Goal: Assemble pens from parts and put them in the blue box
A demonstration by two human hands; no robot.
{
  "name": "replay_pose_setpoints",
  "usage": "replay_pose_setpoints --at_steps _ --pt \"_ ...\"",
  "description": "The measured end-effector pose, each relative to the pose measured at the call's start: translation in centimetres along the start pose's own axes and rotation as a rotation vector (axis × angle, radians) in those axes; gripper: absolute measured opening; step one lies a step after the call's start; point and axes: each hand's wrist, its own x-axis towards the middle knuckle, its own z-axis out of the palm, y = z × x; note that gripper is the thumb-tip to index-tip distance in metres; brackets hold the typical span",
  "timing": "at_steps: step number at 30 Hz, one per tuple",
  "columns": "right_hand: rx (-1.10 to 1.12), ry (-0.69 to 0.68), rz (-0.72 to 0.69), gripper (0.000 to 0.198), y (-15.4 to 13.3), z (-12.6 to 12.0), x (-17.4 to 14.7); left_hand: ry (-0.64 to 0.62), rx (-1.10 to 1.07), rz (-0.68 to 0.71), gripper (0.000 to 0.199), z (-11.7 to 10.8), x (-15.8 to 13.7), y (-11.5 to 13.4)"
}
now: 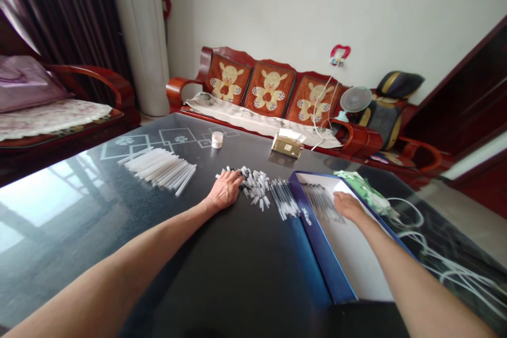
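Note:
My left hand rests at the left side of a loose pile of small white and black pieces on the dark table. Its fingers are curled down onto them, and whatever lies under the fingertips is hidden. Just right of that pile lies a row of thin clear sticks with dark ends, looking like pen refills. My right hand reaches into a blue box with a white inside, beside a second bundle of such thin sticks. Its fingers are mostly hidden and blurred.
White tubes lie spread at the left. Farther back stand a small white cup and a tissue box. Right of the blue box are a green and white bag and white cables. A wooden sofa stands behind.

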Motion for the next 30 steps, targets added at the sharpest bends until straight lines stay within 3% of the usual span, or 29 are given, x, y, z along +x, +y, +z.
replay_pose_setpoints --at_steps 3,6,9,12,16,20,23,27,30 --pt "0.078 0.116 0.018 0.042 -4.1 -2.3 1.1 -0.018 -0.011 -0.011 0.036 0.0 0.0 0.0" --pt "0.499 0.396 -0.098 0.041 -11.2 -2.8 0.6 -0.038 -0.019 -0.038 0.036 -0.4 0.0 0.2" --pt "0.718 0.455 -0.227 0.037 -18.4 -0.6 -2.3 -0.058 -0.013 -0.061 0.036 -0.8 0.0 0.3" --pt "0.713 0.538 -0.337 0.033 -22.3 3.2 -5.4 -0.078 -0.006 -0.079 0.035 -0.9 0.1 0.3" --pt "0.64 0.59 -0.471 0.031 -22.9 7.0 -6.9 -0.047 0.003 -0.089 0.034 -0.4 0.0 0.5" --pt "0.599 0.627 -0.498 0.029 -22.0 7.7 -6.9 -0.029 -0.005 -0.089 0.035 -0.9 -0.1 0.4" --pt "0.612 0.664 -0.487 0.028 -21.9 7.6 -7.0 -0.085 0.054 -0.142 0.035 -2.9 -0.4 -1.0" --pt "0.632 0.648 -0.463 0.027 -22.1 7.6 -7.0 -0.271 0.25 -0.385 0.026 -6.4 -1.8 -4.1" --pt "0.645 0.639 -0.464 0.026 -22.2 7.7 -7.0 -0.334 0.283 -0.403 0.024 -7.9 -3.8 -5.4"
